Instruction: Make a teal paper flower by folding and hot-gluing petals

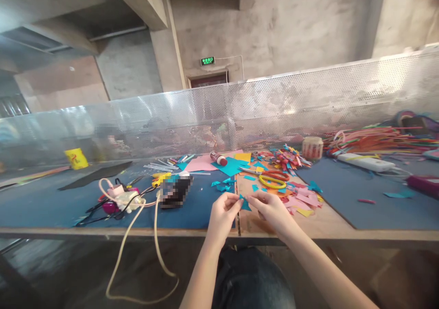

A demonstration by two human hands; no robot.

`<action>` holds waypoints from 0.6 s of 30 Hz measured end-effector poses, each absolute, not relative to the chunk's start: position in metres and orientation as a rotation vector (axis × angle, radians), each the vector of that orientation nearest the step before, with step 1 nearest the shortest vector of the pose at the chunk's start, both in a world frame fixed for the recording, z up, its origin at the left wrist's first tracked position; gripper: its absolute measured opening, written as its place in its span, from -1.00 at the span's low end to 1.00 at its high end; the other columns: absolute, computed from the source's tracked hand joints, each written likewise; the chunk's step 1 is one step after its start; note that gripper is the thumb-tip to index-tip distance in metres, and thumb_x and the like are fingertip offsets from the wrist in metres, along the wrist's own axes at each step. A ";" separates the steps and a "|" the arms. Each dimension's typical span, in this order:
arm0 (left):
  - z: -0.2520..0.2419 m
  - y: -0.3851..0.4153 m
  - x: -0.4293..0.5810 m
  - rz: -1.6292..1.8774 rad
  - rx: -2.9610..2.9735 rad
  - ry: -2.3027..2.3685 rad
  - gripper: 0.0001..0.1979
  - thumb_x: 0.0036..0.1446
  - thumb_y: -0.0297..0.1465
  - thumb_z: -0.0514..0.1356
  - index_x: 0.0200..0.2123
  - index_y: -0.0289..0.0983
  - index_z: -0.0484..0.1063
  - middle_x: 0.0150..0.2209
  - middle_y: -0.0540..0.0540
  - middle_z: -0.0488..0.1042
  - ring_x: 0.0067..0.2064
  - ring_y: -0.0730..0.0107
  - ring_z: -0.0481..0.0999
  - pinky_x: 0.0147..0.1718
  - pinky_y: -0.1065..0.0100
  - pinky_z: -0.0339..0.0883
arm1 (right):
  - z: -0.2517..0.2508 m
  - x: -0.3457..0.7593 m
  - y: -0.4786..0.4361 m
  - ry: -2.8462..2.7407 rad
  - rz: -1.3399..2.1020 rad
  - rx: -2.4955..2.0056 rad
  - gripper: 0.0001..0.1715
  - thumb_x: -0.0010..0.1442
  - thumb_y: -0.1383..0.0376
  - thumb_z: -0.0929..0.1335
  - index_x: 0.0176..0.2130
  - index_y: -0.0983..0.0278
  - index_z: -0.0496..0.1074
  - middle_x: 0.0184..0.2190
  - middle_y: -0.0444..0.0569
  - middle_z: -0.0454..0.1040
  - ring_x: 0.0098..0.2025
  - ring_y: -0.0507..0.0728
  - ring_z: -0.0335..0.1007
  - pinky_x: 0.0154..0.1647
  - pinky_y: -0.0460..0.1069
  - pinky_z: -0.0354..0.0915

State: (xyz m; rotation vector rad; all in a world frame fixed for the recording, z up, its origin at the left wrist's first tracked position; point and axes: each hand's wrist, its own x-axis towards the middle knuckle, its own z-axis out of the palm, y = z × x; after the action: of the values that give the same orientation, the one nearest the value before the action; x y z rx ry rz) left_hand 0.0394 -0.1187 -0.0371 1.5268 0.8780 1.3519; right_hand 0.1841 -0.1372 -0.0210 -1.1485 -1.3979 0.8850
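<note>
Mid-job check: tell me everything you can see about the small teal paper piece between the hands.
The teal paper scrap is small and thin, with pointed, irregular cut edges; it looks like craft paper. It is held just above the near edge of the table, pinched between the fingertips of the left hand and the right hand, one on each side. Fingers hide part of it. Similar teal scraps lie on the table behind it.

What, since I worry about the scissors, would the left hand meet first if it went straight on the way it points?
The small teal paper scrap that the left hand pinches, then probably the right hand just beyond. The yellow-handled scissors lie farther back, seemingly off that line.
</note>
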 end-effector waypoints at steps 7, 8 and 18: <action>-0.035 -0.120 0.039 1.348 1.500 0.842 -0.77 -0.01 -0.27 0.24 -0.36 -0.32 0.37 -0.38 -0.09 0.50 -0.26 0.31 0.48 -0.23 0.33 0.35 | -0.024 0.183 -0.140 -1.593 0.524 -1.119 -0.68 0.06 0.09 0.34 -0.34 0.28 0.50 -0.50 -0.10 0.37 -0.50 0.03 0.18 -0.46 -0.07 0.16; -0.035 -0.120 0.039 1.346 1.491 0.838 -0.77 -0.01 -0.28 0.24 -0.36 -0.32 0.37 -0.38 -0.09 0.50 -0.26 0.31 0.48 -0.23 0.32 0.35 | -0.025 0.182 -0.140 -1.606 0.473 -1.114 -0.71 0.07 0.11 0.35 -0.35 0.28 0.50 -0.49 -0.09 0.37 -0.50 0.04 0.19 -0.45 -0.07 0.18; -0.031 -0.119 0.042 1.229 1.469 0.833 -0.56 0.12 -0.11 0.06 -0.44 -0.39 0.48 -0.42 -0.19 0.53 -0.34 0.28 0.51 -0.30 0.33 0.36 | -0.030 0.187 -0.137 -1.688 -0.671 -0.942 -0.82 0.20 0.40 0.26 -0.38 0.30 0.45 -0.47 -0.03 0.37 -0.40 0.07 0.28 -0.43 -0.07 0.18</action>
State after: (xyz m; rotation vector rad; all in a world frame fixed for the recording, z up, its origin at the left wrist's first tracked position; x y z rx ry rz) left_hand 0.0416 -0.1193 -0.0314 1.4688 0.8330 1.2286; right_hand 0.1868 -0.1374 -0.0299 -0.9422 -1.6876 -0.6714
